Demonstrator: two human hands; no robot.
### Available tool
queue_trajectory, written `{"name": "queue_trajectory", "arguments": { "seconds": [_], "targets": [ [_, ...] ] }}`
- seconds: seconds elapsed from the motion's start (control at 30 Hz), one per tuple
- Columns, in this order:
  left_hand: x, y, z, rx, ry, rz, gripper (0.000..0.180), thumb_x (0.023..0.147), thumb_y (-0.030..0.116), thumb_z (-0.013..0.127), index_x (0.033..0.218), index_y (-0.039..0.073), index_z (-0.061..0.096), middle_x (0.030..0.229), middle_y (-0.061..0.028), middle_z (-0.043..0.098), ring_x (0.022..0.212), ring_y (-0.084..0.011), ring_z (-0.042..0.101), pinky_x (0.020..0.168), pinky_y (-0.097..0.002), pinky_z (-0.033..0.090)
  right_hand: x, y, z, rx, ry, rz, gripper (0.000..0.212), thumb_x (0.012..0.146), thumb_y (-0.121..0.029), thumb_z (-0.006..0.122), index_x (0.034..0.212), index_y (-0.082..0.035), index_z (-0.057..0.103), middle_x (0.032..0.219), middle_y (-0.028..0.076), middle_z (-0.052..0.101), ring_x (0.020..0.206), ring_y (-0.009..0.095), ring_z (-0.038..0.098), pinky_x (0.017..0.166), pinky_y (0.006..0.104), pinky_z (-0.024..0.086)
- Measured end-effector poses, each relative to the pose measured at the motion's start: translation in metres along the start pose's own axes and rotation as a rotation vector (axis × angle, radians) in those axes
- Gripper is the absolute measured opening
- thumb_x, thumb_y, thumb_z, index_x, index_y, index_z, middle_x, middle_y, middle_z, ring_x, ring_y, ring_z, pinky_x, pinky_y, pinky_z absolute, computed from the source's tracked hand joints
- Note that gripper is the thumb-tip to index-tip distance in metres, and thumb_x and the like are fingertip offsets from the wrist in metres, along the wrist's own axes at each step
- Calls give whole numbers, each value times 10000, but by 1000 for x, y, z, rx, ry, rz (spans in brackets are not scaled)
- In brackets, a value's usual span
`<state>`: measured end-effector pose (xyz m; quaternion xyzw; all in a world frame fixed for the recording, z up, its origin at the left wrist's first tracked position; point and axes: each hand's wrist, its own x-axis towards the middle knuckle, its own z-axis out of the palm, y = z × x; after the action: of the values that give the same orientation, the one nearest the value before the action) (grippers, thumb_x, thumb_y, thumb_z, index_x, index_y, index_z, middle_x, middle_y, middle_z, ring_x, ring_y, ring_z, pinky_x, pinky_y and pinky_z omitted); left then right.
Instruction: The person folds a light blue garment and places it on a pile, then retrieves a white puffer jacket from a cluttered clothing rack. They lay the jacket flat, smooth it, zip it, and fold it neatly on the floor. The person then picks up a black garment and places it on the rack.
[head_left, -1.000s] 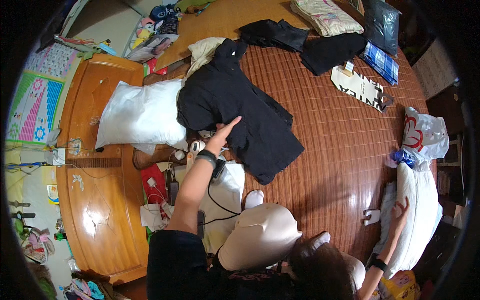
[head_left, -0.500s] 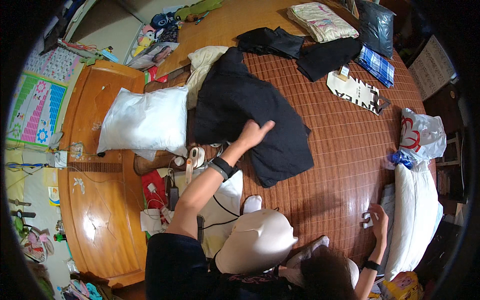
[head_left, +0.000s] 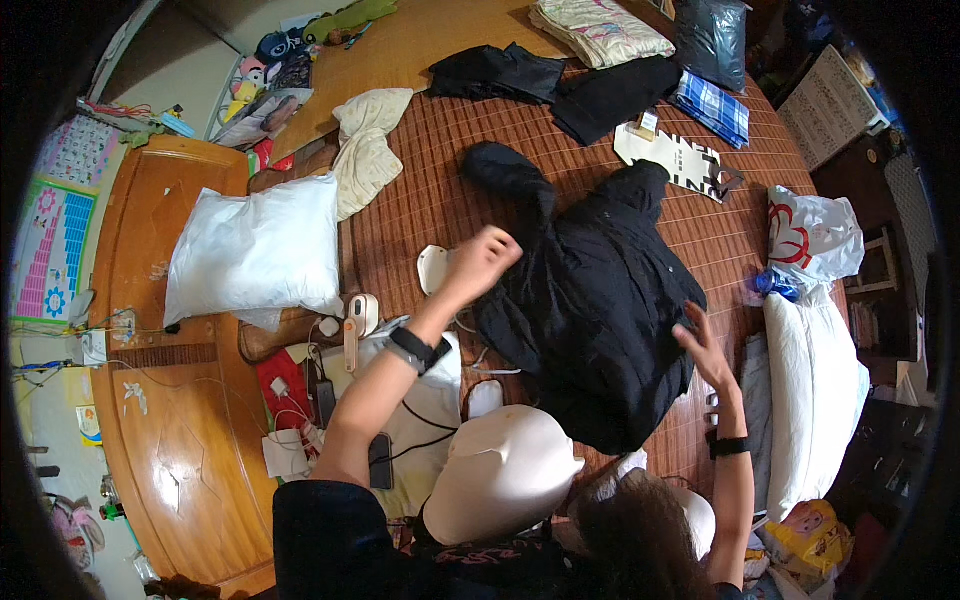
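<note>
A black long-sleeved garment [head_left: 610, 290], perhaps a jacket, lies rumpled in front of me on the brown woven mat. One sleeve [head_left: 505, 172] stretches out toward its far left. Close to the garment's left side is my left hand [head_left: 478, 265], with curled fingers smeared by motion; whether cloth is in them I cannot make out. My right hand [head_left: 708, 350] is at the garment's right edge, its fingers apart and nothing gripped. Beside my left wrist lies a small white item [head_left: 433, 268], partly hidden by the hand.
To the left are a white stuffed bag [head_left: 258, 245], a cream cloth [head_left: 368, 150], a handheld white device [head_left: 360, 315] and a phone [head_left: 381, 460]. Folded black clothes [head_left: 500, 75], a blue plaid cloth [head_left: 712, 105] and a paper bag [head_left: 670, 160] lie farther off. A white pillow [head_left: 815, 400] is at right.
The black garment has turned from a flatter, folded shape into a spread, rumpled one, farther right. My right hand has come up to its edge. The white item by my left wrist is uncovered.
</note>
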<state>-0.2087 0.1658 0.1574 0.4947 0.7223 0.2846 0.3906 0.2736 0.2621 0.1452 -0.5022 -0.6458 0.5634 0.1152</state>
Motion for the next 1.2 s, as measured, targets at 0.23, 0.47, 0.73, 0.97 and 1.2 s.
{"name": "queue_trajectory", "arguments": {
  "seconds": [0.23,0.47,0.73,0.97,1.2],
  "targets": [
    [56,-27,25,64,-331,-241,1300,829,959,452,1677,13,175,1722,-278,168,1616,-382,148,1309,-497,166,-19,32,38,-184,49,233,1399,730,-605,918,1688,-11,90,1732,304,74,1601,414,181,1279,471,252],
    [128,-75,113,-1754,-827,-462,729,1141,509,171,1691,37,101,1779,-121,66,1635,-325,80,1340,-487,81,-86,91,32,665,54,800,1114,835,-720,755,1657,-112,314,1658,149,406,1348,373,578,1000,561,531],
    [5,115,82,-1221,-766,-267,634,1139,314,309,1686,43,140,1771,-86,133,1608,-278,174,1334,-426,115,-89,146,2,901,324,406,682,1070,-557,531,1586,-121,445,1504,124,589,1313,335,603,1073,467,515],
    [-129,325,-59,-893,-890,-96,588,1127,209,407,1655,38,212,1727,-82,222,1551,-255,279,1300,-388,181,-242,-14,-25,821,428,683,671,1073,-548,530,1582,-118,449,1504,124,589,1316,334,600,1080,467,509],
    [-234,394,-195,-807,-872,-227,544,1100,200,484,1590,25,325,1636,-104,356,1452,-251,397,1231,-378,280,-383,-223,-22,833,376,767,661,1076,-538,529,1578,-115,454,1503,125,590,1320,333,597,1086,467,502]
  ]
}}
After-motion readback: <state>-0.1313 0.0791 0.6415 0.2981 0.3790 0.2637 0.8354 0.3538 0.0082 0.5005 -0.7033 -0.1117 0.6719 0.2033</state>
